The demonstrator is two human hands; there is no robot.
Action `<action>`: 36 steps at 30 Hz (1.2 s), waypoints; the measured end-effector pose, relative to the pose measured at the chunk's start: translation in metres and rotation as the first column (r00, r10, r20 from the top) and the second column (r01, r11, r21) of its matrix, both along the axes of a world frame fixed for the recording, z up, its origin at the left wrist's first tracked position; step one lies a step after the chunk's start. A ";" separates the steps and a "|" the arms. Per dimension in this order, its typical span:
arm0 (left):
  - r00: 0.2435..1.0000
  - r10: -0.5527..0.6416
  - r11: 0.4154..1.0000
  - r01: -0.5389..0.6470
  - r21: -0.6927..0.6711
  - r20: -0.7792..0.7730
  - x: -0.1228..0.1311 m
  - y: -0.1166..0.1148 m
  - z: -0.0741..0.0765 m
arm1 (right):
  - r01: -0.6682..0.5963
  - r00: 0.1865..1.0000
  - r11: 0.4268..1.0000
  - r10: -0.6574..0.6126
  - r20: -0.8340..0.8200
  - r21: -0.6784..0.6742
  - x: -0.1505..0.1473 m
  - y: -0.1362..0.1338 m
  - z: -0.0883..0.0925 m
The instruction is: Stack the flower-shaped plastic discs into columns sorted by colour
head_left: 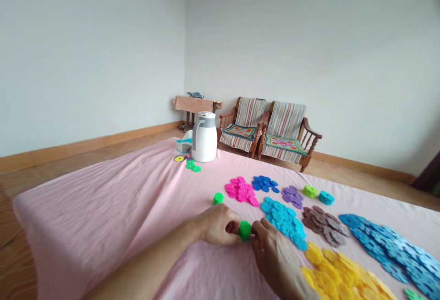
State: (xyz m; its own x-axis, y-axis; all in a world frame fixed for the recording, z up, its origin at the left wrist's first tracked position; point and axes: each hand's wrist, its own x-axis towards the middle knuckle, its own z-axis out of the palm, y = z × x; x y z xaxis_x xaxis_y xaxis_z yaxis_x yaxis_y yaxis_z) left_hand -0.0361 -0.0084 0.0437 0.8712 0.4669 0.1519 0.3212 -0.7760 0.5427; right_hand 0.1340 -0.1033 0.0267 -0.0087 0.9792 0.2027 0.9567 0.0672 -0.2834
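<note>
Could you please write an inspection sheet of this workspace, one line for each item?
Surface: pink cloth, wrinkled, covers the table.
Things in hand: green disc stack, held; second green stack lies behind it.
Clutter: sorted disc piles, among them pink pile, cyan pile, yellow pile; white jug at far end.
Hands: left hand and right hand both pinch the green disc stack.
Cables: nothing seen.
Surroundings: two wooden armchairs, bare walls.

Plastic discs sorted by colour on a pink cloth (103, 208)
The near green stack (245, 230) and the far green stack (218, 197) share 1 green; around them lie a magenta pile (241, 190), a royal blue pile (264, 183), a purple pile (292, 196), a lime stack (310, 191), a teal stack (326, 197), a cyan pile (285, 219), a brown pile (325, 226), a yellow pile (340, 272) and a mid-blue pile (388, 245); the jug (204, 144) is white with a grey band, the 2 armchairs (287, 123) multicolour-striped
</note>
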 end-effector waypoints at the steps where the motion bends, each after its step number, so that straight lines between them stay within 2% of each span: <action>1: 1.000 0.002 1.000 -0.002 0.001 -0.009 0.000 0.000 0.000 | -0.002 1.000 1.000 0.002 -0.024 0.003 0.001 0.000 0.000; 5: 1.000 0.008 1.000 -0.008 -0.003 -0.026 -0.001 0.002 0.000 | -0.003 0.996 1.000 0.005 -0.084 0.022 0.005 -0.001 -0.002; 12: 1.000 -0.001 1.000 0.000 -0.029 -0.013 -0.001 0.002 -0.002 | -0.014 0.998 0.999 0.016 -0.059 0.036 0.000 -0.002 -0.001; 16: 0.999 -0.004 0.999 0.002 -0.043 -0.033 -0.002 0.002 -0.003 | -0.009 0.993 0.999 0.016 -0.121 0.053 0.004 0.000 -0.002; 19: 0.999 0.047 0.998 -0.047 -0.040 -0.022 -0.001 0.003 0.000 | 0.002 0.985 0.997 0.011 -0.172 0.077 0.011 0.004 -0.006; 22: 0.987 0.147 0.989 -0.148 0.004 0.069 0.001 0.003 0.003 | 0.009 0.979 0.996 0.008 -0.204 0.083 0.018 0.006 -0.010; 24: 0.978 0.167 0.985 -0.172 0.025 0.126 0.002 0.002 0.003 | 0.016 0.975 0.997 0.002 -0.224 0.081 0.020 0.007 -0.011; 30: 0.988 0.073 0.997 -0.075 0.016 0.139 0.005 -0.005 0.000 | 0.013 0.963 0.996 0.012 -0.269 0.093 0.017 0.005 -0.012; 36: 0.990 0.110 0.994 -0.109 -0.025 0.085 0.010 -0.008 -0.001 | -0.003 0.954 0.993 0.039 -0.296 0.121 0.017 0.006 -0.013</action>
